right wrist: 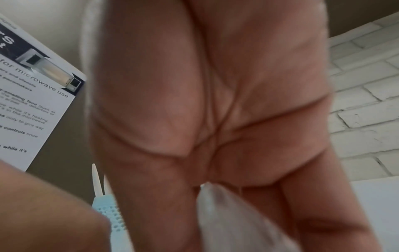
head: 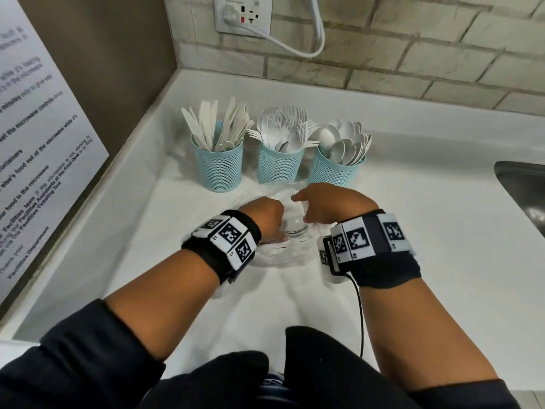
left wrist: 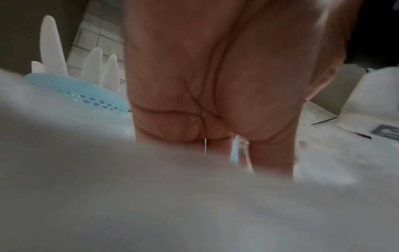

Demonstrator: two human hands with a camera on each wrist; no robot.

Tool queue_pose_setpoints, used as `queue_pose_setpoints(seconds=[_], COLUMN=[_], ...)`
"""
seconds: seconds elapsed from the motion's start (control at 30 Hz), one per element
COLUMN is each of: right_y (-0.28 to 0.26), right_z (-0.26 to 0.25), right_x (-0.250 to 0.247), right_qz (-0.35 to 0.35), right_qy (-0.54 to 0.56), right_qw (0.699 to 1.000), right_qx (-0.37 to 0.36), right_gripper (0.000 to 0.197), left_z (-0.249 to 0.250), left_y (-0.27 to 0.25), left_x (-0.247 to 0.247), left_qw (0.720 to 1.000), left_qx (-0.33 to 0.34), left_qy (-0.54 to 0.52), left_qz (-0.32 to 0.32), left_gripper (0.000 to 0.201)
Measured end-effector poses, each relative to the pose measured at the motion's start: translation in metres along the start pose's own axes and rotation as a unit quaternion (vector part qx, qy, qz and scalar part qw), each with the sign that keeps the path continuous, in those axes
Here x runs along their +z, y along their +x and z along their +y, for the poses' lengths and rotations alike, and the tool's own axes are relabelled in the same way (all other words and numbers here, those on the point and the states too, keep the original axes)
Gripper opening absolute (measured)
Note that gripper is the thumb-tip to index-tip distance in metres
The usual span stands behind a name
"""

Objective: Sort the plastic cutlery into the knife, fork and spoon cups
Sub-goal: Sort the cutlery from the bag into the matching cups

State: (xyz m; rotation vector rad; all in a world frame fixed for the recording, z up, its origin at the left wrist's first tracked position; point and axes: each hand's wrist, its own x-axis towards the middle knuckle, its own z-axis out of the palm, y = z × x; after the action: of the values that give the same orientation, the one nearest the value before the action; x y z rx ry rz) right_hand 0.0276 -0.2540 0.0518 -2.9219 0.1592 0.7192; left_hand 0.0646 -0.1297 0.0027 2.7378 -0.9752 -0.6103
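Nearest the person, both hands work at a clear plastic bag [head: 290, 231] lying crumpled on the white counter [head: 427, 231]: the left hand [head: 267, 215] has its fingers curled down into the film, and the right hand [head: 324, 206] pinches a fold of it, a pale wedge of plastic showing between the fingers in the right wrist view. Whether any cutlery remains inside the bag cannot be told, since the film is blurred and the hands cover it (no loose piece shows on the counter). Beyond the hands stand three teal mesh cups side by side, well filled: the knife cup [head: 217, 163] at left, the fork cup [head: 280, 163] in the middle, the spoon cup [head: 339, 169] at right. Sorting looks largely done, or nearly so.
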Motion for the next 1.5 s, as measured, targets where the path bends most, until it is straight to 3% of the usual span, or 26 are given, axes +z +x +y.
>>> queue_pose_setpoints(seconds=[0.3,0.63,0.77,0.93,1.07,1.23,1.4,1.5], right_y=[0.001,-0.001,-0.001,-0.001,-0.010,-0.005,0.001,0.001], right_z=[0.002,0.006,0.008,0.015,0.014,0.011,0.010,0.010], right_x=[0.001,0.000,-0.002,-0.013,-0.029,-0.029,-0.027,-0.025], right_qz=[-0.009,0.009,0.015,0.023,0.085,0.195,0.221,0.220], right_qy=[0.001,0.024,0.014,0.089,0.160,0.364,0.481,0.510], right_qw=[1.000,1.000,1.000,0.996,0.982,0.909,0.848,0.831], right_qx=[-0.002,0.004,-0.004,-0.003,-0.044,-0.065,-0.037,-0.038], right_gripper=[0.062,0.056,0.056,0.062,0.039,0.034,0.028,0.022], left_z=[-0.009,-0.012,-0.017,-0.027,-0.026,-0.025,-0.025,-0.026], left_y=[0.005,0.000,-0.002,-0.004,-0.010,-0.012,-0.011,-0.012], left_x=[0.003,-0.001,-0.008,-0.021,-0.038,-0.050,-0.052,-0.052], left_qw=[0.999,0.999,0.995,0.932,0.879,0.828,0.747,0.718], left_qx=[-0.003,0.009,0.017,0.033,0.026,0.044,0.050,0.046], left_qy=[-0.025,-0.031,-0.103,-0.360,-0.475,-0.560,-0.662,-0.693], left_qz=[-0.042,0.007,-0.005,-0.030,-0.010,-0.011,-0.039,-0.042], left_gripper=[0.042,0.032,0.017,0.008,0.012,0.009,0.018,0.020])
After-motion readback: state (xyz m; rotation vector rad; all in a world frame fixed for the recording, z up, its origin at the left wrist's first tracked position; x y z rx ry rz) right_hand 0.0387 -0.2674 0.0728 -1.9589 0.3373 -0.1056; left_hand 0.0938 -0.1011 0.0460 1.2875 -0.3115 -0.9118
